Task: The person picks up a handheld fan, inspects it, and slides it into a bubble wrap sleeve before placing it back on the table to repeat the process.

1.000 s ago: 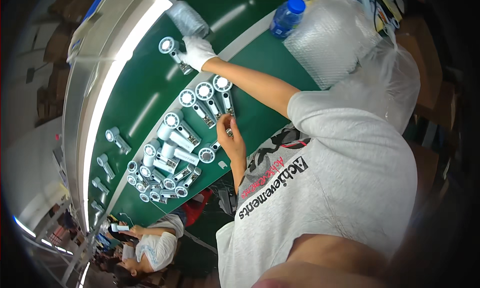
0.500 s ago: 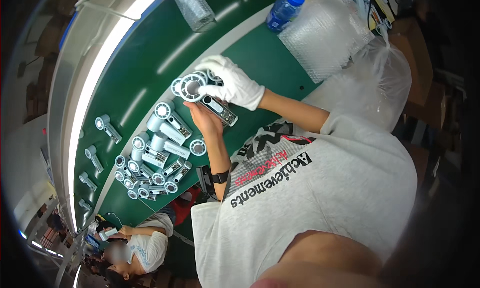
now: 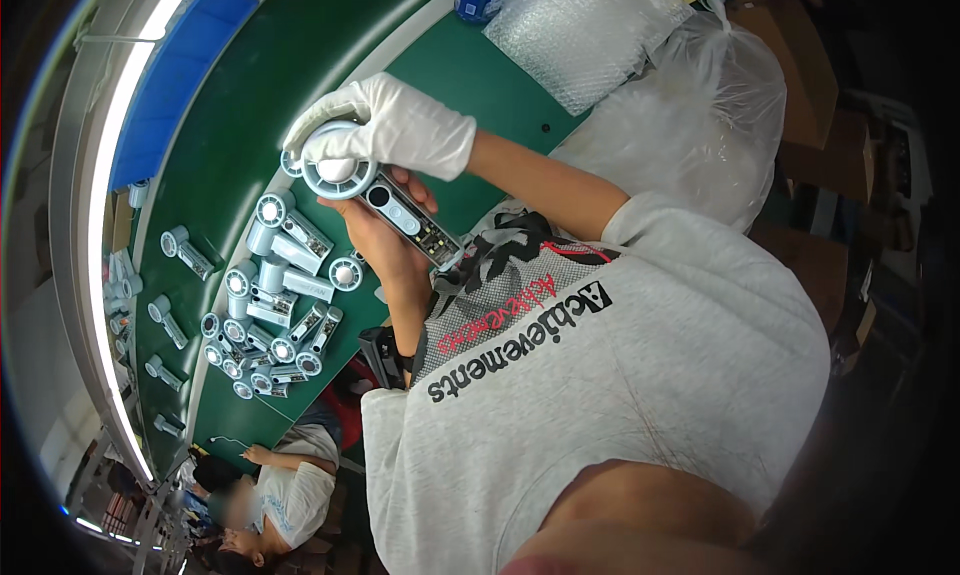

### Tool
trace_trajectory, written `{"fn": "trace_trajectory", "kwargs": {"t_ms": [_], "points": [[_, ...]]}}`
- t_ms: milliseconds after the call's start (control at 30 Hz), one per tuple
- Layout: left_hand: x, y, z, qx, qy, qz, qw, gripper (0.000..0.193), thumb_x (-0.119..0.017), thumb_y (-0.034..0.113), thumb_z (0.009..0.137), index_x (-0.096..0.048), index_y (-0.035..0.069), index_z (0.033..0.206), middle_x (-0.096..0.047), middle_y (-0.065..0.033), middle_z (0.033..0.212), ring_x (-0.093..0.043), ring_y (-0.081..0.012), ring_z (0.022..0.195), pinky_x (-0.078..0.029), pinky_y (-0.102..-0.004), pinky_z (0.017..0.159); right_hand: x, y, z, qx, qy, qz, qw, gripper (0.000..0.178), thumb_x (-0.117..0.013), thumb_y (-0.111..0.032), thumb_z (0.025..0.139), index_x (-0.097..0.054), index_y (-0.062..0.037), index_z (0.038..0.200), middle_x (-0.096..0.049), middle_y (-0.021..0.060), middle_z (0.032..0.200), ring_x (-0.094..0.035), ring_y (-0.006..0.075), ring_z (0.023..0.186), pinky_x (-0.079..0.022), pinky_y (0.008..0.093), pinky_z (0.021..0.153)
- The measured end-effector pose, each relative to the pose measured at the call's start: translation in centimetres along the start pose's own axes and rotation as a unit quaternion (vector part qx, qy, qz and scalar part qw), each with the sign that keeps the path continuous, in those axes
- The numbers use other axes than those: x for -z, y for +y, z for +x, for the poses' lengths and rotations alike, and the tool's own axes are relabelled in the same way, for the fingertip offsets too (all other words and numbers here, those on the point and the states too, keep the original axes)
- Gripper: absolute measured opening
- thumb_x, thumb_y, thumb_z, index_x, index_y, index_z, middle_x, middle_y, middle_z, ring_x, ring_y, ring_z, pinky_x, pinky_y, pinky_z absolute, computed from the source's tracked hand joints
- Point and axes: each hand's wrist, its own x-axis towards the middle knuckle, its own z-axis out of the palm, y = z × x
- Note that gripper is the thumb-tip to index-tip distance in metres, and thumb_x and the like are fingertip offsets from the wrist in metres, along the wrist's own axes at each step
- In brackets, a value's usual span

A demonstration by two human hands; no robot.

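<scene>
A smooth green counter (image 3: 465,75) spreads widest. At two o'clock sits a crinkled clear plastic bag (image 3: 680,125); at nine, a heap of pale-blue plastic fans (image 3: 300,283); at one, a dimpled bubble-wrap sheet (image 3: 570,45). At ten, the white-gloved right hand (image 3: 400,130) curls over the ringed round head of a pale-blue plastic handheld fan (image 3: 402,215); the bare left hand (image 3: 385,247) wraps its straight handle, circuit board (image 3: 437,241) exposed.

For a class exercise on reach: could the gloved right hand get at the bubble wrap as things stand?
Probably not without letting go: the right hand grips a handheld fan. Otherwise, nothing seen blocks its way to the bubble wrap.
</scene>
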Motion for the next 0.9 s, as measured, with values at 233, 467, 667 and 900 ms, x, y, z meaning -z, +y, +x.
{"fn": "trace_trajectory", "kwargs": {"t_ms": [233,467,667,900], "points": [[-1.2,1.9,-2.6,-0.001,-0.038,0.072,0.997,0.049,-0.028,0.046,0.089,-0.039,0.000,0.103,-0.052,-0.0113,0.077,-0.054,-0.0200,0.062,-0.046,-0.0301,0.054,-0.7,-0.8,-0.8,0.075,-0.041,0.021,0.996,0.027,-0.060,-0.016,0.074,-0.058,-0.0053,0.099,-0.062,0.0049,0.081,-0.056,0.0086,0.072,-0.048,0.0247,0.064],[-3.1,3.1,-3.4,-0.200,-0.014,0.356,0.913,0.052,-0.059,0.009,0.077,-0.029,0.000,0.118,-0.041,-0.0142,0.108,-0.044,-0.0221,0.098,-0.035,-0.0328,0.087,1.1,-1.7,-0.8,0.098,-0.117,0.069,0.986,0.029,-0.059,-0.018,0.078,-0.057,-0.0036,0.102,-0.062,0.0055,0.087,-0.056,0.0119,0.084,-0.046,0.0257,0.077],[-1.5,2.7,-2.2,-0.291,0.070,0.505,0.810,0.080,-0.072,0.009,0.064,-0.021,0.001,0.125,-0.035,-0.0156,0.117,-0.037,-0.0245,0.111,-0.027,-0.0358,0.094,-2.0,-3.0,-2.8,0.056,0.016,-0.014,0.998,0.044,-0.065,-0.022,0.072,-0.051,-0.0043,0.110,-0.057,0.0081,0.101,-0.054,0.0150,0.091,-0.042,0.0267,0.082],[-0.1,2.2,-2.9,-0.295,-0.006,0.104,0.950,0.065,-0.055,0.043,0.074,-0.033,-0.001,0.116,-0.045,-0.0168,0.102,-0.050,-0.0263,0.091,-0.042,-0.0366,0.077,-1.0,-2.1,-2.3,0.121,-0.157,-0.024,0.980,0.062,-0.075,-0.021,0.062,-0.046,-0.0028,0.114,-0.059,0.0068,0.084,-0.058,0.0156,0.082,-0.048,0.0259,0.074]]}}
